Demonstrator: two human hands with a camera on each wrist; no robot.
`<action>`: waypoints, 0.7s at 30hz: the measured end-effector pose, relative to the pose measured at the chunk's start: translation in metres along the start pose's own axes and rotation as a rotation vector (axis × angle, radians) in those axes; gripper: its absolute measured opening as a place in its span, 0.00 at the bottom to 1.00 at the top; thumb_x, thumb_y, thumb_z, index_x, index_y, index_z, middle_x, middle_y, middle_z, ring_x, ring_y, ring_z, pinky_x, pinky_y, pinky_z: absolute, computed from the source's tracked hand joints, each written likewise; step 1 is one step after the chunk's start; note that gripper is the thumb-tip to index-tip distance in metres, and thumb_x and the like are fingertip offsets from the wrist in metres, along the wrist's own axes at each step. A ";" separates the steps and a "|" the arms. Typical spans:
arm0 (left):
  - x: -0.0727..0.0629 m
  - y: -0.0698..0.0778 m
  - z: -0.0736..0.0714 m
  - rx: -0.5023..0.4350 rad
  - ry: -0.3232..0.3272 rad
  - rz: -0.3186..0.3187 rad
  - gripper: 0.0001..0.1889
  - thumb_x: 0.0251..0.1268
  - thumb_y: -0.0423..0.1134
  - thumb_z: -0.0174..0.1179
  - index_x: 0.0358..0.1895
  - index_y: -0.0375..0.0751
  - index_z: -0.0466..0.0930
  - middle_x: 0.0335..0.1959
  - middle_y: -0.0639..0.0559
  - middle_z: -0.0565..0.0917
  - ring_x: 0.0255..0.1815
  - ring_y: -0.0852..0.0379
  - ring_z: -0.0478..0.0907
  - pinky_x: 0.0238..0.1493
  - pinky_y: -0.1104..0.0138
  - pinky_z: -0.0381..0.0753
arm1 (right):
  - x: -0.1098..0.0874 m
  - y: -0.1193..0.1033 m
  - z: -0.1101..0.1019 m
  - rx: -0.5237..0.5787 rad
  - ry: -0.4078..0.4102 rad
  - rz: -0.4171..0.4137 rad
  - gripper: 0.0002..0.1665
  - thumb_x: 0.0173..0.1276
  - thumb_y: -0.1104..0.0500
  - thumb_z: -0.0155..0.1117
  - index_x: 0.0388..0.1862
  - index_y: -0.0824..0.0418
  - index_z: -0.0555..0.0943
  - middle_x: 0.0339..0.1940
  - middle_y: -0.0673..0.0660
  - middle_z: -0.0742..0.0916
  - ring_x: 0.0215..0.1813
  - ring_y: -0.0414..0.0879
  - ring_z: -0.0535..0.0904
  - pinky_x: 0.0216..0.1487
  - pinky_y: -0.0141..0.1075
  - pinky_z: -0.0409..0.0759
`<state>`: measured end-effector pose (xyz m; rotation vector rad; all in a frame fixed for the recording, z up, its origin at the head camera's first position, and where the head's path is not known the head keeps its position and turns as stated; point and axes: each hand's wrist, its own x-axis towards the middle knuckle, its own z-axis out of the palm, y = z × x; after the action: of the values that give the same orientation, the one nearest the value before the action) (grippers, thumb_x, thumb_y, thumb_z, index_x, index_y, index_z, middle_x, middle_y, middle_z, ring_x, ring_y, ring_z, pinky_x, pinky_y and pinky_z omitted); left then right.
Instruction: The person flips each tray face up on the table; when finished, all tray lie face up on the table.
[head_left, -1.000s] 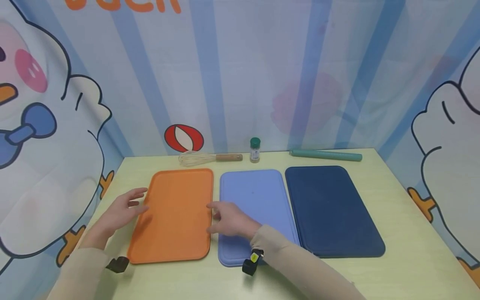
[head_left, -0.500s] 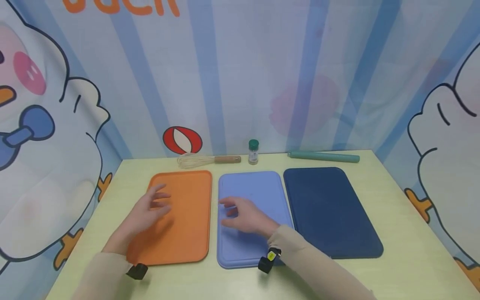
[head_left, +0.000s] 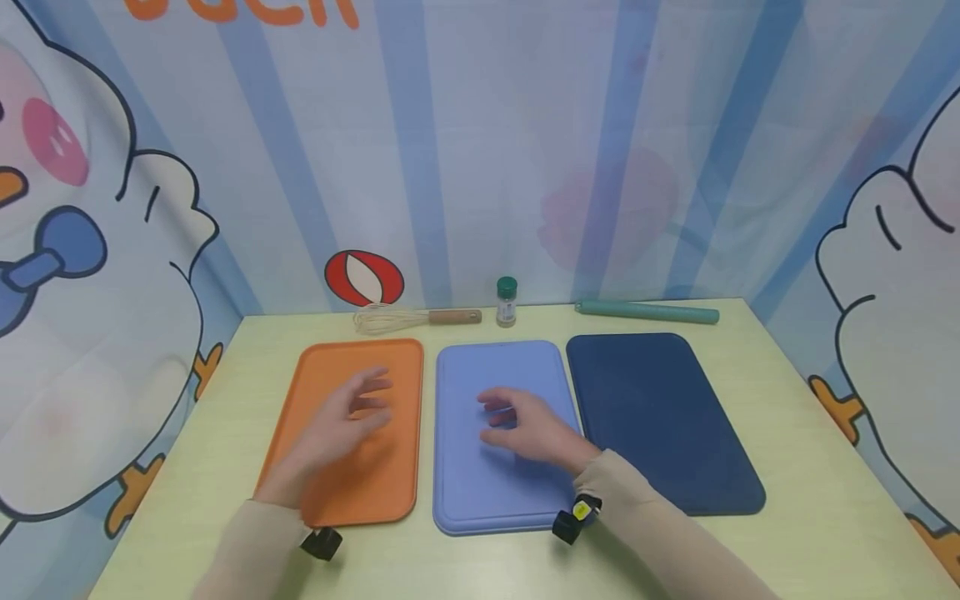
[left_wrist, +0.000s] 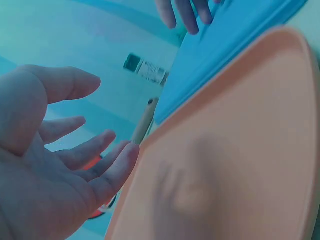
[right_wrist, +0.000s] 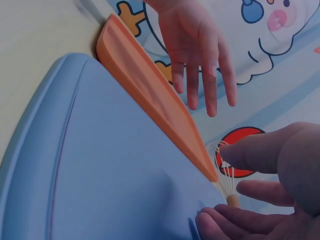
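**My two open hands hovered over an orange tray and a light blue board**

Seen from my head, my left hand (head_left: pixel 341 429) hung above the orange tray (head_left: pixel 393 479), palm turned inward, fingers relaxed and parted; its shadow fell on the tray beneath. My right hand (head_left: pixel 528 427) hung above the light blue board (head_left: pixel 480 496), its fingers loosely bent and pointing left, the thumb apart from them, again with a shadow below. Both hands held only air.

The orange tray lay flat on my left on a pale yellow surface (head_left: pixel 810 500). The light blue board lay just beside it, in the middle, and a dark blue board (head_left: pixel 660 417) was on my right. Along the far edge, from left to right, were a whisk (head_left: pixel 450 317) with a wooden handle, an upright green-capped jar (head_left: pixel 506 306) and a green rod (head_left: pixel 647 312).
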<state>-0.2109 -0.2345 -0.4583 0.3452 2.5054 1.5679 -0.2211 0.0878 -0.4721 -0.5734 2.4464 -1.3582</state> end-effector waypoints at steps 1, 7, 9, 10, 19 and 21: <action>0.002 0.001 0.003 -0.006 -0.006 -0.002 0.34 0.76 0.35 0.63 0.81 0.45 0.61 0.75 0.34 0.71 0.70 0.33 0.74 0.60 0.49 0.85 | -0.001 0.002 -0.002 -0.001 0.005 0.001 0.32 0.71 0.58 0.73 0.72 0.61 0.77 0.67 0.61 0.84 0.65 0.57 0.83 0.61 0.51 0.84; 0.010 0.008 0.018 -0.033 -0.048 0.000 0.35 0.76 0.35 0.63 0.82 0.46 0.60 0.77 0.35 0.69 0.72 0.33 0.73 0.63 0.47 0.83 | -0.010 0.008 -0.016 -0.015 0.031 0.022 0.32 0.72 0.58 0.72 0.72 0.61 0.77 0.67 0.61 0.83 0.66 0.58 0.82 0.64 0.53 0.82; 0.013 0.011 0.023 -0.039 -0.067 0.007 0.35 0.76 0.35 0.63 0.82 0.45 0.59 0.77 0.35 0.69 0.72 0.33 0.73 0.66 0.46 0.81 | -0.013 0.011 -0.020 -0.024 0.048 0.035 0.31 0.72 0.58 0.72 0.73 0.61 0.77 0.67 0.61 0.83 0.66 0.57 0.82 0.64 0.53 0.81; 0.014 0.012 0.025 -0.041 -0.077 0.008 0.35 0.76 0.35 0.63 0.82 0.45 0.59 0.78 0.35 0.68 0.73 0.33 0.72 0.67 0.45 0.80 | -0.015 0.013 -0.023 -0.030 0.058 0.038 0.31 0.72 0.58 0.72 0.73 0.60 0.77 0.67 0.60 0.84 0.65 0.57 0.82 0.64 0.53 0.81; 0.026 0.019 0.046 -0.020 -0.109 -0.028 0.37 0.76 0.37 0.64 0.83 0.44 0.58 0.78 0.36 0.68 0.75 0.33 0.70 0.70 0.44 0.76 | -0.026 0.028 -0.044 -0.089 0.122 0.041 0.31 0.72 0.58 0.72 0.72 0.62 0.78 0.66 0.62 0.84 0.66 0.59 0.82 0.63 0.55 0.82; 0.028 0.018 0.050 -0.014 -0.118 -0.035 0.38 0.76 0.37 0.63 0.83 0.43 0.57 0.79 0.35 0.67 0.76 0.33 0.69 0.71 0.43 0.75 | -0.028 0.032 -0.048 -0.100 0.131 0.052 0.31 0.72 0.59 0.73 0.72 0.62 0.77 0.67 0.62 0.84 0.66 0.60 0.81 0.62 0.55 0.82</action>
<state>-0.2232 -0.1760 -0.4643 0.3783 2.3979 1.5058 -0.2232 0.1522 -0.4733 -0.4534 2.6269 -1.2970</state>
